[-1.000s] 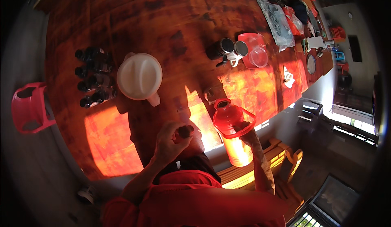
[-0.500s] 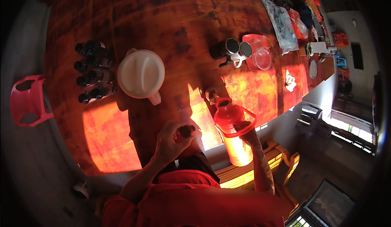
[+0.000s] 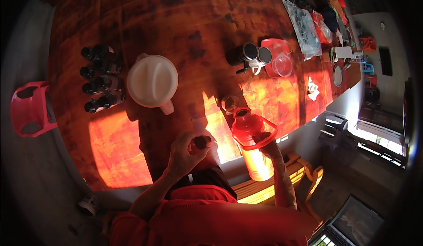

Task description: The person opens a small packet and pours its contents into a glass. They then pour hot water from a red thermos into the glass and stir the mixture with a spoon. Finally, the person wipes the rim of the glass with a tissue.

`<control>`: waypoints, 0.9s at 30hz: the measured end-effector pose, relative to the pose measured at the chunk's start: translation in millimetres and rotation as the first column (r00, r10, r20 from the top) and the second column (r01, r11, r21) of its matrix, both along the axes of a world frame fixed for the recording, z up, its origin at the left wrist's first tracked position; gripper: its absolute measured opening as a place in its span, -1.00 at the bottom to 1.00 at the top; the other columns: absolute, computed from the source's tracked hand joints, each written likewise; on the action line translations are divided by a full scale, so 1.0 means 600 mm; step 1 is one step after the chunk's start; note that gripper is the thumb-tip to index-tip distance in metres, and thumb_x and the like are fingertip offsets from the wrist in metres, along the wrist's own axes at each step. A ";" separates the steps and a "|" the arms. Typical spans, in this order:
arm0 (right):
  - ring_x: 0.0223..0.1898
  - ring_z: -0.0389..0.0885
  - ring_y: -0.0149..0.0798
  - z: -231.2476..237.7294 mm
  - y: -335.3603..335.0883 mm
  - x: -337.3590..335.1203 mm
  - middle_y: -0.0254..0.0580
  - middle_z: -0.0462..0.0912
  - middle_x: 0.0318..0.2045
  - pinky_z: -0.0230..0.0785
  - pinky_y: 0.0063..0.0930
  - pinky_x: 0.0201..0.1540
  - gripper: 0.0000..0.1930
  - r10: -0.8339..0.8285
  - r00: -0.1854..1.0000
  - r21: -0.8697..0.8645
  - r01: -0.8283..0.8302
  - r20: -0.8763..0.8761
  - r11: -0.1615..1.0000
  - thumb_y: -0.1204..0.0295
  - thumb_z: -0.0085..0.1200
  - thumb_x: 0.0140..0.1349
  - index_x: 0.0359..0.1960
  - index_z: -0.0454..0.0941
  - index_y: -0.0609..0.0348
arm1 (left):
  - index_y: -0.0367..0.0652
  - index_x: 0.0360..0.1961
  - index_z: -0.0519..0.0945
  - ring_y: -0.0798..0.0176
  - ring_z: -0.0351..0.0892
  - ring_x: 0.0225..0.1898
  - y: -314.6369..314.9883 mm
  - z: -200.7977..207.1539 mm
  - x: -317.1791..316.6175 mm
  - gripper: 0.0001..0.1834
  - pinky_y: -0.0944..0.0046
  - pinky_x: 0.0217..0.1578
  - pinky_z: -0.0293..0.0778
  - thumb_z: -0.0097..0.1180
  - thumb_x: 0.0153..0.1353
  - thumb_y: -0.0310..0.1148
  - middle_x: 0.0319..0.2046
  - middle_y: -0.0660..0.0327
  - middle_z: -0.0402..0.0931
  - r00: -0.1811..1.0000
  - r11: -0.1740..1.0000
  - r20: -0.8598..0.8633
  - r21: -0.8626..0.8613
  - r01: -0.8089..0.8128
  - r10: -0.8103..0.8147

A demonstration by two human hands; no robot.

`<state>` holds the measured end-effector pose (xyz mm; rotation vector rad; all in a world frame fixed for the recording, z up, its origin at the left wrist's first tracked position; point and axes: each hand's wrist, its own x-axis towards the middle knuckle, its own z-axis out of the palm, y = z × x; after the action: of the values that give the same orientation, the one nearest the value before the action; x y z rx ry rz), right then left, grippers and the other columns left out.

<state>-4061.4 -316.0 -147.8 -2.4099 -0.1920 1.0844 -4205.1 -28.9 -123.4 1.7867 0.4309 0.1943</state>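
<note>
Clearly, our hands are apart from each other, each clamped on something: the left hand (image 3: 183, 152) curls around a small red cap (image 3: 194, 146) with a dark round face, and the right hand (image 3: 267, 144) grips the handle of a red flask (image 3: 247, 126). We have the flask at the near edge of the desk (image 3: 176, 25), its mouth uncovered; we cannot tell whether anything supports its base. Just beyond that mouth, a clear glass (image 3: 228, 104) stands nearest in our way. Farther off, a black mug (image 3: 243, 53) and a white mug (image 3: 261, 59) stand side by side, next to a red tray (image 3: 270, 57) bearing a clear bowl (image 3: 282, 65). To our left we see a pale lidded jug (image 3: 152, 81), with dark bottles (image 3: 105, 82) clustered just beside it. Crumpled tissue (image 3: 313, 89) lies well to our right, nearer than the plastic bags (image 3: 303, 30). Below the flask runs a wooden seat (image 3: 257, 196); a pink stool (image 3: 27, 110) stands past the desk's left side.
</note>
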 end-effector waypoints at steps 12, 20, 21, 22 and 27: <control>-0.22 0.59 0.00 0.016 0.021 0.002 0.04 0.60 -0.37 0.38 -0.18 -0.19 -0.73 0.015 0.997 -0.028 -0.017 -0.071 0.999 0.27 0.03 0.21 -0.15 0.51 0.17 | -0.14 -0.30 0.53 0.42 0.43 -0.48 0.007 0.005 -0.015 -0.67 0.42 -0.54 0.30 0.35 -0.14 -0.48 -0.42 0.28 0.46 0.999 1.000 0.021 -0.002 -0.031 0.031; -0.42 0.53 -0.21 0.004 0.001 -0.010 -0.09 0.55 -0.52 0.32 -0.30 -0.37 -0.76 -0.004 1.000 0.056 0.004 -0.007 0.998 0.26 0.07 0.20 -0.30 0.53 0.21 | -0.13 -0.25 0.54 0.27 0.49 -0.43 0.010 0.015 -0.030 -0.64 0.33 -0.47 0.43 0.34 -0.13 -0.45 -0.36 0.20 0.48 1.000 1.000 0.005 -0.020 -0.018 0.018; -0.54 0.46 -0.33 0.007 -0.001 -0.018 -0.19 0.49 -0.62 0.26 -0.38 -0.49 -0.76 -0.076 0.997 0.127 0.076 -0.004 0.989 0.26 0.10 0.18 -0.40 0.53 0.22 | -0.13 -0.24 0.54 0.28 0.49 -0.43 0.010 0.016 -0.032 -0.64 0.33 -0.47 0.43 0.34 -0.13 -0.45 -0.36 0.20 0.48 1.000 1.000 0.001 -0.025 -0.015 0.015; -0.66 0.39 -0.46 0.010 0.000 -0.024 -0.29 0.44 -0.72 0.20 -0.45 -0.61 -0.73 -0.146 0.989 0.199 0.144 -0.005 0.969 0.25 0.13 0.17 -0.51 0.53 0.23 | -0.13 -0.26 0.53 0.33 0.48 -0.44 0.010 0.018 -0.033 -0.65 0.37 -0.49 0.39 0.35 -0.14 -0.46 -0.38 0.24 0.48 1.000 1.000 0.010 -0.023 -0.021 0.021; -0.54 0.48 -0.40 0.062 0.000 -0.054 -0.12 0.55 -0.58 0.29 -0.39 -0.54 -0.82 -0.105 0.970 0.302 0.035 0.219 0.953 0.37 0.13 0.13 -0.36 0.59 0.26 | -0.12 -0.27 0.53 0.44 0.45 -0.47 0.006 0.020 -0.046 -0.64 0.44 -0.53 0.31 0.37 -0.15 -0.46 -0.40 0.30 0.47 0.999 0.999 0.035 -0.020 -0.038 0.039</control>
<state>-4093.9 -316.3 -110.6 -2.2454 -0.3204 0.6833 -4232.4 -25.3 -111.1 1.7543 0.4409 0.2476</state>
